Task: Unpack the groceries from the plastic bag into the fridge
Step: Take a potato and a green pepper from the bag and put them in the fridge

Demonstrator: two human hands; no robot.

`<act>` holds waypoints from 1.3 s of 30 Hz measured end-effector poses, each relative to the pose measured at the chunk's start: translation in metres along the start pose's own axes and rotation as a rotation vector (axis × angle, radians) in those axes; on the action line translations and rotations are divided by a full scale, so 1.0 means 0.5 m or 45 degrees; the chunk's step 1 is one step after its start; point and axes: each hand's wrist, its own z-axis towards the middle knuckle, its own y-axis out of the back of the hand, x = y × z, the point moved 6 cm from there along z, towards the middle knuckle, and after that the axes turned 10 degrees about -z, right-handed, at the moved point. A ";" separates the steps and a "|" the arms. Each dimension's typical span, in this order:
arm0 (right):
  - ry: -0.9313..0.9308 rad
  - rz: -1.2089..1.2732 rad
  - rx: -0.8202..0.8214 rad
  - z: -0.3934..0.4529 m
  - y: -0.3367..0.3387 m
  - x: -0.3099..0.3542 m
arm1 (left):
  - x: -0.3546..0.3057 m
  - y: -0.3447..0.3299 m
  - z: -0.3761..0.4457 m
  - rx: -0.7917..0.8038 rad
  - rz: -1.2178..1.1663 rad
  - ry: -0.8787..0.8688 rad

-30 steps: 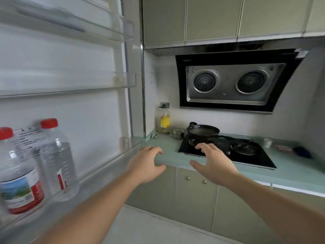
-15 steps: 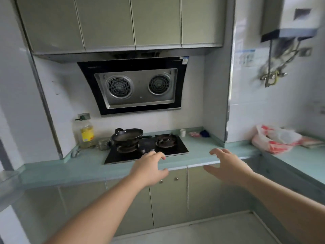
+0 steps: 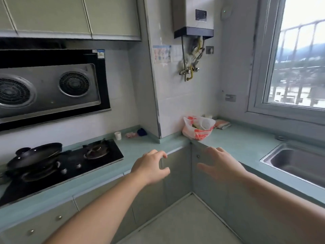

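The bag [image 3: 197, 128], white and red, sits open-mouthed in the counter [image 3: 233, 143] corner, something green, perhaps vegetables, inside. Both hands hover well short of it, holding nothing: left hand [image 3: 149, 167] loosely curled, right hand [image 3: 220, 164] spread. A sink [image 3: 295, 162] lies right, a stove [image 3: 70, 164] with a pan [image 3: 35, 154] left.
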 end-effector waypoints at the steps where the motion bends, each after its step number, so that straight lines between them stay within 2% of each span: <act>1: -0.022 -0.005 -0.004 0.012 -0.003 -0.016 | -0.002 -0.014 0.025 0.013 -0.015 -0.015; 6: -0.113 -0.029 -0.018 0.113 -0.026 -0.062 | 0.015 -0.064 0.161 0.059 -0.071 -0.100; 12: -0.201 -0.065 -0.058 0.290 -0.053 -0.038 | 0.086 -0.076 0.349 0.102 -0.021 -0.203; 18: -0.248 -0.096 -0.068 0.417 -0.081 -0.056 | 0.125 -0.121 0.505 0.152 -0.096 -0.239; 25: -0.314 -0.054 -0.037 0.564 -0.130 -0.166 | 0.124 -0.218 0.678 0.209 -0.125 -0.238; 29: -0.311 0.072 -0.008 0.671 -0.150 -0.241 | 0.109 -0.272 0.772 0.237 -0.085 -0.174; 35: -0.320 0.275 0.143 0.815 -0.204 -0.353 | 0.070 -0.346 0.912 0.241 -0.089 -0.090; 39: -0.379 0.318 0.253 0.888 -0.251 -0.418 | 0.070 -0.401 0.998 0.330 0.021 -0.088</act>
